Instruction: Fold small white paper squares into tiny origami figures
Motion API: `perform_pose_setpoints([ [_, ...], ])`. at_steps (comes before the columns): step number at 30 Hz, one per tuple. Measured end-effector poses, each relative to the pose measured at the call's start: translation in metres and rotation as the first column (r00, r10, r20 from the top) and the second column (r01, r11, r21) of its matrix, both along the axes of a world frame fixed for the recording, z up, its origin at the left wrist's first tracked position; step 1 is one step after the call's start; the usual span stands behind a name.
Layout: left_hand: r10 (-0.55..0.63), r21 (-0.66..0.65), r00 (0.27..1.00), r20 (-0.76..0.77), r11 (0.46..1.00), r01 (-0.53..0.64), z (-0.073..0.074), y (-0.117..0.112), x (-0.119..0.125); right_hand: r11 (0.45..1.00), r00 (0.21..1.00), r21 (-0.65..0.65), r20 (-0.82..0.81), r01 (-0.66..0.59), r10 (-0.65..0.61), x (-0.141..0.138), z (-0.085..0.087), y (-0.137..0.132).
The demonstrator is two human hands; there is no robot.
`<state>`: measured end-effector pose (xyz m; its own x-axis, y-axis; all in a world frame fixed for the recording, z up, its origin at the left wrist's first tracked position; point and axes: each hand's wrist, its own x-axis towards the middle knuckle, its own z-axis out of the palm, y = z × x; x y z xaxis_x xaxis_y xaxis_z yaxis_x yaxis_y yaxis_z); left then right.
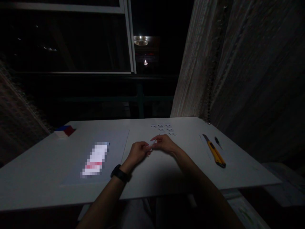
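Over the middle of the white table [166, 168], my left hand [138, 152] and my right hand [165, 143] meet, fingers pinched together on a small white piece [152, 144] between them. A dark watch is on my left wrist [120, 173]. Several small white cut-out pieces [164, 128] lie just beyond my hands, toward the table's far edge.
A yellow utility knife [215, 154] and a small dark tool [218, 142] lie to the right. A large grey sheet [114, 143] with a blurred patch lies at left. A red, blue and white block [64, 130] sits at the far left. A curtain [238, 63] hangs at right.
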<state>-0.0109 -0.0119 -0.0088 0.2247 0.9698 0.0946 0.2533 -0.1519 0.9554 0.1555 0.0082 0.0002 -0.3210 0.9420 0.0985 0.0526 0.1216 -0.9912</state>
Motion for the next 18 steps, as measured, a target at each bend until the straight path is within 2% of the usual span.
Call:
perform_pose_setpoints([
  [3, 0.003, 0.137, 0.987, -0.158, 0.990, 0.019, 0.001, 0.000, -0.003, 0.999, 0.996, 0.042, 0.085, 0.005, -0.008, 0.003, -0.001, 0.002],
  [5, 0.032, 0.165, 0.987, -0.156, 0.986, -0.006, 0.002, 0.000, -0.003, 0.995, 0.994, 0.081, 0.078, 0.065, -0.071, 0.002, -0.003, 0.004],
  [8, 0.086, 0.074, 0.996, 0.005, 0.994, -0.086, 0.003, 0.001, 0.001, 0.972, 0.978, 0.109, 0.000, 0.206, -0.208, -0.003, -0.007, 0.007],
  [11, 0.116, -0.086, 0.969, 0.220, 0.991, -0.099, 0.005, 0.000, 0.005, 0.952, 0.949, 0.041, -0.100, 0.305, -0.300, -0.009, -0.011, 0.007],
  [15, 0.146, -0.194, 0.890, 0.433, 0.979, -0.066, 0.008, -0.001, 0.005, 0.950, 0.925, -0.056, -0.217, 0.307, -0.312, -0.016, -0.012, 0.004],
  [18, 0.162, -0.187, 0.875, 0.457, 0.979, -0.084, 0.010, 0.000, 0.003, 0.963, 0.935, -0.067, -0.230, 0.261, -0.269, -0.017, -0.010, 0.001],
])
